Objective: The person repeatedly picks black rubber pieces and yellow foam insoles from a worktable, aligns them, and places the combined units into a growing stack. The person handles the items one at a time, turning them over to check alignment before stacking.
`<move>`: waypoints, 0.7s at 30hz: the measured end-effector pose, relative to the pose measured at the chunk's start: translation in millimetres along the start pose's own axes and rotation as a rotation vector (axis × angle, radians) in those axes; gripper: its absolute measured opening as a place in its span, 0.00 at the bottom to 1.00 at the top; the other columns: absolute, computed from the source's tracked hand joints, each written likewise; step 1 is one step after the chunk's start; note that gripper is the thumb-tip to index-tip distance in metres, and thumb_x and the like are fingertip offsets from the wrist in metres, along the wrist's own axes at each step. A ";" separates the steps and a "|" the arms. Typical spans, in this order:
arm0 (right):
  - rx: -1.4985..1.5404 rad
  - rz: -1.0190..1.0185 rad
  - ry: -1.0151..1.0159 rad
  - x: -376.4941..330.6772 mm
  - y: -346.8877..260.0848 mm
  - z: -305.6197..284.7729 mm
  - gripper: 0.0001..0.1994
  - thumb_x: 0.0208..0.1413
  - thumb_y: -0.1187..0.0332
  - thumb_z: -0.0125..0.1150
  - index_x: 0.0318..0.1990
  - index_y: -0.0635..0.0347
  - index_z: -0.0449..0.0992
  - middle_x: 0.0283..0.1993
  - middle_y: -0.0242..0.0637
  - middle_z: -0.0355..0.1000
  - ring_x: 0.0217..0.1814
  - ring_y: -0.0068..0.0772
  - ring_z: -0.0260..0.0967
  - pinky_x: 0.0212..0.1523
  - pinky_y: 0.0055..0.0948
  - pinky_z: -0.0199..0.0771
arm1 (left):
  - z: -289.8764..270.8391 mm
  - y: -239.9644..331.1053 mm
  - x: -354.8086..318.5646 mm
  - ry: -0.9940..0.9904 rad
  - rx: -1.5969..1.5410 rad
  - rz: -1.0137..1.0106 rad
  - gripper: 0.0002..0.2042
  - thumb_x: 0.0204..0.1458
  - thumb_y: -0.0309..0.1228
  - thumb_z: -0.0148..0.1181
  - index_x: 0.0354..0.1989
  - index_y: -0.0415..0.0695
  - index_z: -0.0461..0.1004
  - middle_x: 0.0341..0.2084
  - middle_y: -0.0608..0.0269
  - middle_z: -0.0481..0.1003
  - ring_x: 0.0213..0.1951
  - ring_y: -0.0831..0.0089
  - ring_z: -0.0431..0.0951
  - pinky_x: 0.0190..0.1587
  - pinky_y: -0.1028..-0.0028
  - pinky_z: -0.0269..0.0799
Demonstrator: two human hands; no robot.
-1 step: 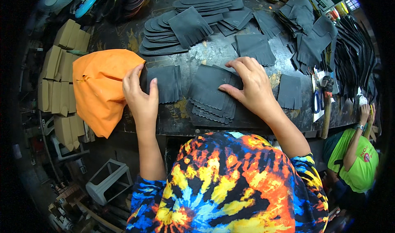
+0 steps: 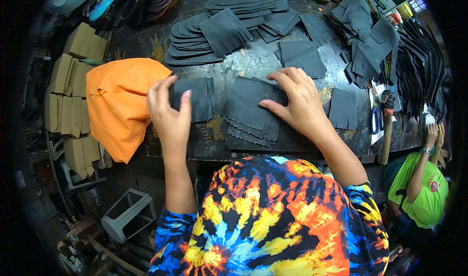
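A loose pile of flat black pieces [image 2: 247,100] with wavy edges lies near the front of the dark table [image 2: 251,59]. The right hand [image 2: 298,96] is half open at the pile's right side, its thumb over the top piece; I can't tell if it presses. A smaller black stack [image 2: 199,100] lies to the left. Just beside it is the left hand [image 2: 168,106], thumb and fingers apart, with nothing seen in it. Next comes a big orange cloth [image 2: 121,108]. A hammer [image 2: 387,129] lies far right.
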State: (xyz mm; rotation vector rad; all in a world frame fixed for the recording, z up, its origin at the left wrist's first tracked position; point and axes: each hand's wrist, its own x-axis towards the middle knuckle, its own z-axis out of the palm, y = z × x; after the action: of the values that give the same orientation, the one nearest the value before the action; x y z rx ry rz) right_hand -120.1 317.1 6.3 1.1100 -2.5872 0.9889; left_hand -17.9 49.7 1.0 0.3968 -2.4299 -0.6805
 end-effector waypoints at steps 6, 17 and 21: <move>0.022 -0.030 -0.006 -2.3 0.9 -0.9 0.20 0.43 0.67 0.75 0.42 0.60 0.73 0.42 0.38 0.71 0.46 0.45 0.69 0.47 0.40 0.68 | 37.5 49.0 -2.4 -0.335 -0.189 0.035 0.12 0.47 0.32 0.71 0.37 0.40 0.79 0.36 0.56 0.76 0.43 0.55 0.75 0.48 0.64 0.70; 0.547 0.191 -0.033 -16.0 -2.7 11.1 0.26 0.43 0.80 0.72 0.53 0.61 0.70 0.42 0.40 0.74 0.42 0.39 0.74 0.48 0.35 0.75 | 10.7 14.5 -7.4 -0.129 -0.813 -0.150 0.08 0.58 0.20 0.61 0.41 0.41 0.68 0.37 0.67 0.74 0.40 0.81 0.74 0.47 0.82 0.69; 0.425 0.099 -0.026 -15.0 -0.5 6.8 0.26 0.43 0.76 0.73 0.53 0.61 0.72 0.43 0.41 0.73 0.45 0.42 0.73 0.49 0.36 0.74 | -5.8 -15.8 1.2 -0.025 -1.008 -0.355 0.11 0.61 0.19 0.57 0.49 0.42 0.67 0.40 0.61 0.76 0.42 0.78 0.76 0.48 0.77 0.73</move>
State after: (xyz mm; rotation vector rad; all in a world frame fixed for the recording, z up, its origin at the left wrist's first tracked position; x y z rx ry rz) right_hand -108.4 321.4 -4.4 1.0889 -2.5390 1.6121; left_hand -13.4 34.0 -3.0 0.3785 -1.7264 -1.9099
